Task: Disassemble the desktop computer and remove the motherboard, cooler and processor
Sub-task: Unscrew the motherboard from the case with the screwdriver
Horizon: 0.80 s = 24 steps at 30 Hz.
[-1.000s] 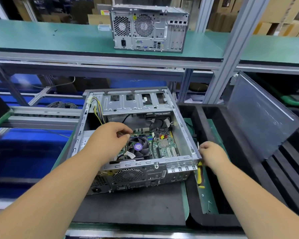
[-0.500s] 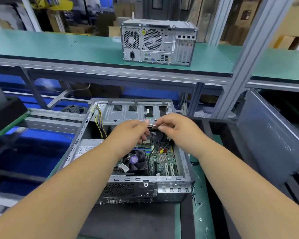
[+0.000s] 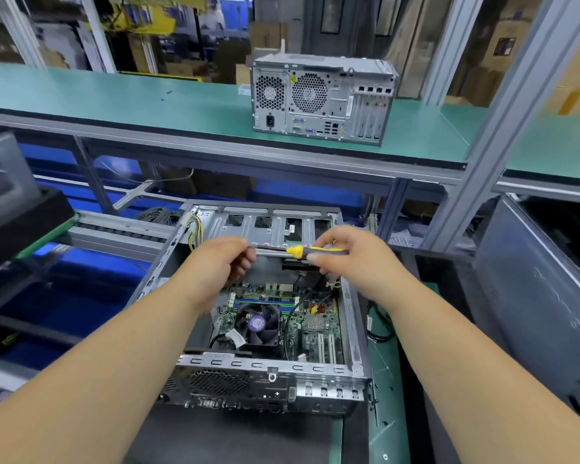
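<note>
**Case open, board not yet out**

The desktop case (image 3: 265, 329) lies open, side panel off; motherboard (image 3: 315, 324) and cooler fan (image 3: 258, 324) sit mounted inside, processor hidden; right hand (image 3: 355, 254) grips a screwdriver (image 3: 302, 251), left hand (image 3: 221, 262) pinches its shaft; removal remains.

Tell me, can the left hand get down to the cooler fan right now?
Probably not yet: the left hand pinches the screwdriver shaft. The cooler fan lies uncovered just below.
</note>
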Motion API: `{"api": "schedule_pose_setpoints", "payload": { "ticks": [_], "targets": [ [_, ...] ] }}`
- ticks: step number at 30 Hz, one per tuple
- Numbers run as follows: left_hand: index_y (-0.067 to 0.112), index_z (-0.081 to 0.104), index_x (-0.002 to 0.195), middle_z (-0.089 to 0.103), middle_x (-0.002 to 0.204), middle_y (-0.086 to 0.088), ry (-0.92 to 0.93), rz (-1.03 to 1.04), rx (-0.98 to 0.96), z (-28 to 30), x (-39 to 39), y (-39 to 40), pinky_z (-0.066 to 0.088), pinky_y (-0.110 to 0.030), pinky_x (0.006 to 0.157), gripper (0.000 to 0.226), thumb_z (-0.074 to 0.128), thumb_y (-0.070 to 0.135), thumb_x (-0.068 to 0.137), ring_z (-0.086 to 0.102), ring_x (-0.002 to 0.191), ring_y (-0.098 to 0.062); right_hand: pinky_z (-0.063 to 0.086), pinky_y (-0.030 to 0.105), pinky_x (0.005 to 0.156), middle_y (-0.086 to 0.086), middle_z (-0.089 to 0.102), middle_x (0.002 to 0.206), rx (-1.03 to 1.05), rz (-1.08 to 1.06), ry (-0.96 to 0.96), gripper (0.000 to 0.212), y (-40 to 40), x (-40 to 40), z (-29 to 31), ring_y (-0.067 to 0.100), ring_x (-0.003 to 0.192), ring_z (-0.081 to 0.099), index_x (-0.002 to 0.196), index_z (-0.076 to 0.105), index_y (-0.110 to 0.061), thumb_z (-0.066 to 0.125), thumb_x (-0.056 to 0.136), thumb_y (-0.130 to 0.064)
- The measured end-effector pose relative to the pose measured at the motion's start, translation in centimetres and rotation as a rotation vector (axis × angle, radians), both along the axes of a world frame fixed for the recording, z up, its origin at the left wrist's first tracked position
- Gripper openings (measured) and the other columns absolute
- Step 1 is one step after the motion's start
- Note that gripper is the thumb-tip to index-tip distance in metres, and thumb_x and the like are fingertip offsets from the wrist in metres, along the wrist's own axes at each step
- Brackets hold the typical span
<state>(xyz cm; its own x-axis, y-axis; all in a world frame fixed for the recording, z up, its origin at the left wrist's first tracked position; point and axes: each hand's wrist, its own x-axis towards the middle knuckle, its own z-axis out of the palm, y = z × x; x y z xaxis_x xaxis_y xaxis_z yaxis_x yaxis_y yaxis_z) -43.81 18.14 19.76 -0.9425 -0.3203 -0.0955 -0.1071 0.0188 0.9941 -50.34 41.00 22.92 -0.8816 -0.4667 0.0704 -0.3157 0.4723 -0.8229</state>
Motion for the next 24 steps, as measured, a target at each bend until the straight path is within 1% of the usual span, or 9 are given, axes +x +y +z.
{"api": "schedule_pose_setpoints", "payload": {
  "ticks": [3,6,8,10,12,14,16,19,24],
  "targets": [
    [0.013,0.063,0.069,0.058,0.056,0.006,-0.122,-0.069,-0.051,-0.8,-0.7,0.3,0.035,-0.026,0.060,0.037,0.042,0.016,0.099,0.046,0.057,-0.012,0.045,0.028,0.059,-0.004,0.072,0.069,-0.182,-0.080,-0.110,0.013,-0.2,-0.3,-0.2,0.007,0.056,0.058,0.085,0.068,-0.027,0.076,0.081,-0.037],
    [0.012,0.067,0.082,0.065,0.072,0.001,-0.326,-0.220,-0.293,-1.6,-1.6,1.0,0.042,-0.023,0.061,0.035,0.040,0.022,0.102,0.054,0.065,-0.013,0.043,0.024,0.055,-0.009,0.067,0.066,-0.177,-0.147,-0.073,0.013,-0.7,-0.2,-1.0,0.005,0.053,0.054,0.082,0.065,-0.027,0.072,0.084,-0.037],
    [0.016,0.067,0.097,0.067,0.094,-0.001,-0.351,-0.329,-0.625,-2.6,-2.3,1.0,0.047,-0.023,0.072,0.026,0.044,0.028,0.100,0.060,0.081,-0.015,0.042,0.021,0.051,-0.009,0.066,0.069,-0.007,-0.181,0.034,0.015,-1.0,-0.1,-1.5,0.004,0.053,0.052,0.081,0.062,-0.027,0.071,0.085,-0.039],
    [0.023,0.064,0.113,0.062,0.114,-0.002,-0.293,-0.446,-0.908,-3.3,-2.9,1.2,0.048,-0.030,0.087,0.023,0.049,0.031,0.097,0.059,0.098,-0.020,0.048,0.029,0.060,-0.008,0.064,0.076,0.279,-0.176,0.154,0.018,-1.3,-0.2,-1.9,0.008,0.066,0.057,0.081,0.059,-0.028,0.068,0.086,-0.043],
    [0.033,0.057,0.128,0.052,0.129,-0.005,-0.245,-0.639,-1.105,-4.5,-4.0,1.6,0.040,-0.039,0.103,0.032,0.050,0.033,0.096,0.050,0.119,-0.026,0.051,0.035,0.069,-0.005,0.064,0.084,0.499,-0.146,0.215,0.021,-2.0,-0.2,-2.3,0.017,0.077,0.059,0.085,0.057,-0.025,0.066,0.088,-0.044],
    [0.041,0.046,0.138,0.041,0.141,-0.006,-0.248,-0.837,-1.277,-5.8,-5.1,2.1,0.031,-0.045,0.110,0.041,0.045,0.039,0.098,0.035,0.131,-0.031,0.050,0.035,0.071,-0.001,0.063,0.090,0.619,-0.129,0.231,0.022,-2.8,-0.2,-3.1,0.022,0.085,0.059,0.091,0.057,-0.022,0.064,0.089,-0.042],
    [0.045,0.039,0.142,0.037,0.144,-0.006,-0.275,-0.944,-1.383,-6.9,-6.1,2.3,0.029,-0.047,0.110,0.043,0.040,0.043,0.099,0.029,0.133,-0.033,0.047,0.033,0.070,-0.002,0.060,0.090,0.691,-0.120,0.242,0.020,-3.6,-0.2,-4.1,0.023,0.088,0.059,0.094,0.056,-0.022,0.064,0.090,-0.040],
    [0.045,0.039,0.141,0.038,0.139,-0.007,-0.290,-1.002,-1.475,-7.7,-7.5,1.9,0.031,-0.047,0.107,0.042,0.036,0.045,0.099,0.030,0.129,-0.033,0.041,0.031,0.066,-0.003,0.057,0.086,0.728,-0.136,0.238,0.018,-4.4,-0.4,-5.3,0.022,0.086,0.058,0.095,0.055,-0.021,0.062,0.091,-0.038],
    [0.035,0.041,0.140,0.044,0.136,-0.008,-0.180,-0.922,-1.594,-7.8,-8.4,1.5,0.032,-0.044,0.099,0.044,0.038,0.035,0.097,0.039,0.124,-0.032,0.041,0.031,0.065,-0.002,0.062,0.092,0.729,-0.165,0.238,0.019,-5.1,-0.7,-6.3,0.021,0.084,0.056,0.097,0.058,-0.020,0.062,0.091,-0.038]
  ]
}}
